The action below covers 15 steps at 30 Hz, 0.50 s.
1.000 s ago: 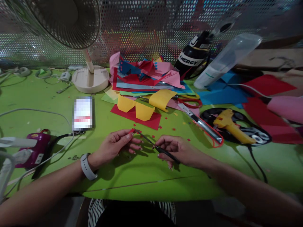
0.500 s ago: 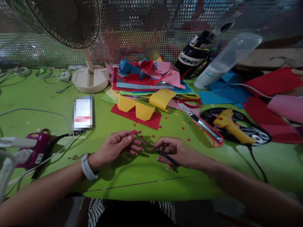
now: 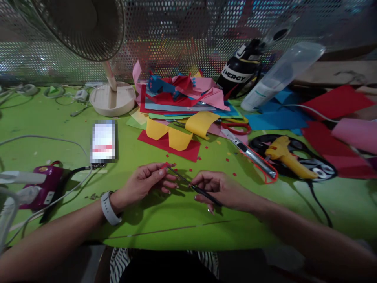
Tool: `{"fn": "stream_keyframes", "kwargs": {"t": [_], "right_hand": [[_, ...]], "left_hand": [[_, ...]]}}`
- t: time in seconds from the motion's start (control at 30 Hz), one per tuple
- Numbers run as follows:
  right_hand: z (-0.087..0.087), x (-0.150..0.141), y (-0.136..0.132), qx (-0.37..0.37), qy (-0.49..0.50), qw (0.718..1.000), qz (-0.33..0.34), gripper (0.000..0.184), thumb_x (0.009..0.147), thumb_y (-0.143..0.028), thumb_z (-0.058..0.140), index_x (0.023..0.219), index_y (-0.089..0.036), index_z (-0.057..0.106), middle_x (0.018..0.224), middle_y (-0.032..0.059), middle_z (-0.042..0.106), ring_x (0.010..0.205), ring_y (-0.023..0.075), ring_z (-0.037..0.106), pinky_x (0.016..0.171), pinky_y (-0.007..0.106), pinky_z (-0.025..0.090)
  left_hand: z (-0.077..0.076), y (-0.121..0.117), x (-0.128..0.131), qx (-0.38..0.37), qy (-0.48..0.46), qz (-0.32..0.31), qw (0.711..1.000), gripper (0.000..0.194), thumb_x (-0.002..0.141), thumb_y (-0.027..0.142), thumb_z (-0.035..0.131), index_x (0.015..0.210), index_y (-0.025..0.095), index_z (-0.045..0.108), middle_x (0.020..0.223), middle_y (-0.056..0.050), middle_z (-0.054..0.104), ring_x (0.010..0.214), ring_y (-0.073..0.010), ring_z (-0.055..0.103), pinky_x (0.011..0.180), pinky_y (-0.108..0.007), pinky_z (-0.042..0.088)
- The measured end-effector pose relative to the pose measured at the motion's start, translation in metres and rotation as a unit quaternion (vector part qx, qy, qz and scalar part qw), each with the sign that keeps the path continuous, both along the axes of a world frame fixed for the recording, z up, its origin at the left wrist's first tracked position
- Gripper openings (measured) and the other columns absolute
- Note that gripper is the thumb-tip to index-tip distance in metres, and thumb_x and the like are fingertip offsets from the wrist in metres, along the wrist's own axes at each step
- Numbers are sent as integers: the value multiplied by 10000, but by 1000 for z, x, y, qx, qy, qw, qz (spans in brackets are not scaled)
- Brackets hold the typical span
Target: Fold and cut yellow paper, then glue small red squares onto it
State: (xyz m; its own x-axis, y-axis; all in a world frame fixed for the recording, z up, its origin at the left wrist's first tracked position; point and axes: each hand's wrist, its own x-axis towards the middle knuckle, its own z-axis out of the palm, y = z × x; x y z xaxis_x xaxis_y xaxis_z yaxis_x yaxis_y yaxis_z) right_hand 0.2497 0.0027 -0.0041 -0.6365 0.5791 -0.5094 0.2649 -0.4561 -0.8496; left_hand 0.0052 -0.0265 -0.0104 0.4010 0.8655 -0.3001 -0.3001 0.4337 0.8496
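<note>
My left hand [image 3: 147, 181], with a white watch on the wrist, pinches a tiny red paper scrap [image 3: 165, 165] between thumb and fingertips. My right hand [image 3: 219, 188] grips a thin black tool [image 3: 194, 186], pen-like, whose tip reaches up-left to the scrap. Both hands hover just above the green table [image 3: 182, 224] near its front edge. Small red paper bits [image 3: 203, 167] lie scattered around them.
Behind the hands lie a pile of coloured paper [image 3: 179, 102], yellow folded pieces on a red sheet [image 3: 176, 137], red scissors [image 3: 235, 126], a utility knife [image 3: 250, 155] and a yellow glue gun [image 3: 284, 155]. A phone [image 3: 103, 141] and a fan base [image 3: 112, 98] stand left.
Both hands have shifted very slightly; the tool tip stays at the red scrap. A pink sheet at the back of the paper pile has lifted.
</note>
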Motion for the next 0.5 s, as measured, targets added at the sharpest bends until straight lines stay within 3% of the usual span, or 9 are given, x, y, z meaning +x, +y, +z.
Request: {"fn": "stream_keyframes", "kwargs": {"t": [0.5], "right_hand": [[2, 0, 4, 14, 25, 998, -48, 495, 590, -440, 884, 831, -184, 535, 610, -92, 563, 403, 35, 527, 394, 175, 486]], "left_hand": [[-1, 0, -2, -14, -4, 5, 1000, 276, 902, 360, 665, 1087, 158, 637, 1010, -91, 759, 806, -155, 736, 657, -249, 582]]}}
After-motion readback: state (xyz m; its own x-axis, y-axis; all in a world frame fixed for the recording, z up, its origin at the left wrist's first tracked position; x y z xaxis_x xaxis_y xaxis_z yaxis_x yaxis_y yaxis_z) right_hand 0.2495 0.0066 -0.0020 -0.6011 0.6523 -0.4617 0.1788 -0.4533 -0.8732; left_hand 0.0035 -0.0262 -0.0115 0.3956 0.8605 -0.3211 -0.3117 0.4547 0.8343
